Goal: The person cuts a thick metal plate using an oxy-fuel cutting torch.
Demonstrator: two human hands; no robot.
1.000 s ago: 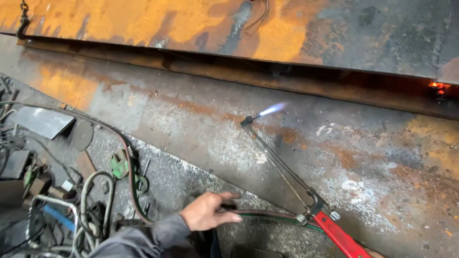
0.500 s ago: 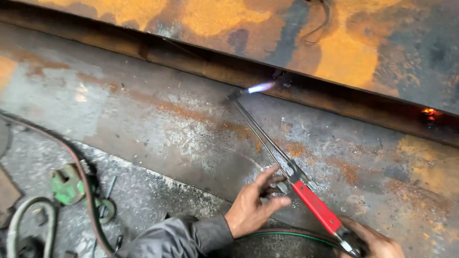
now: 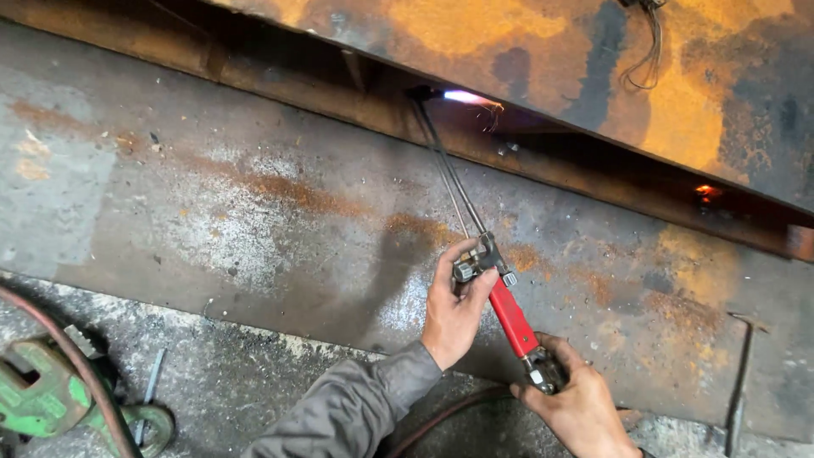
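Under the big rusty plate the flame burns at the seam | long cutting torch slants over the steel floor | left hand fingers wrap the valves, right hand grips the red handle's end | best keep both hands steady, tip close.

Even, diffuse daylight; overall brightness moderate, no hard shadows. Brightest spot: the torch flame, pale pink-white at upper centre of the frame, slightly overexposed at its core. A second small orange glow sits at right, in the dark gap under the rusty plate. That gap is the deepest shadow, running diagonally from upper left to right edge. Soft shadow falls left of the left hand on the steel floor. Focus is sharp at centre; the green clamp at lower left looks slightly soft. Mild wide-angle stretching at the corners.
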